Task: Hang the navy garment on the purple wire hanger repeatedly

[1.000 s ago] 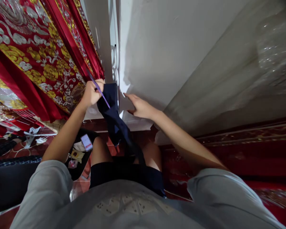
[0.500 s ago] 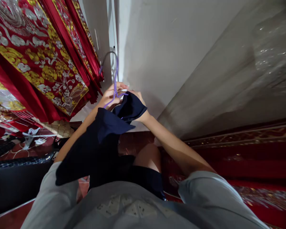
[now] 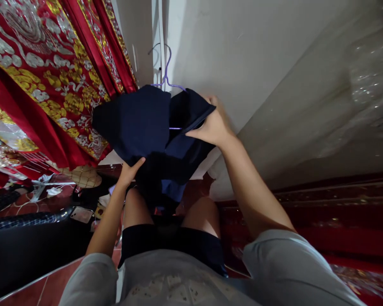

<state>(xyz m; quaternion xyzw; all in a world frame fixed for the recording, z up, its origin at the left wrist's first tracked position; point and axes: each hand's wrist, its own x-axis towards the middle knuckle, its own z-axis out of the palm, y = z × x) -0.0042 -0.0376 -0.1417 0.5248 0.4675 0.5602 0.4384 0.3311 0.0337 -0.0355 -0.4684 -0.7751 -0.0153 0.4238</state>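
Note:
A dark navy garment [image 3: 137, 123] hangs over a purple wire hanger [image 3: 166, 70], whose hook sticks up above the cloth. The hanger's lower bar shows through the gap at the garment's opening. My right hand [image 3: 213, 123] grips the garment's upper right edge, thumb underneath and fingers behind. Lower on the left side, my left hand [image 3: 130, 172] pinches the cloth, with its thumb in front and its other fingers hidden behind the fabric.
Red cloth with gold and silver embroidery [image 3: 60, 85] hangs at the left. A pale wall [image 3: 242, 46] rises ahead, with plastic-like sheeting [image 3: 370, 80] at the right. A phone [image 3: 81, 214] lies at lower left, near a dark seat-like surface [image 3: 25, 255].
The garment has spread out over the hanger and swung up in front of me. My left hand has moved from near the hanger's neck down to the garment's lower left; my right hand shifted right.

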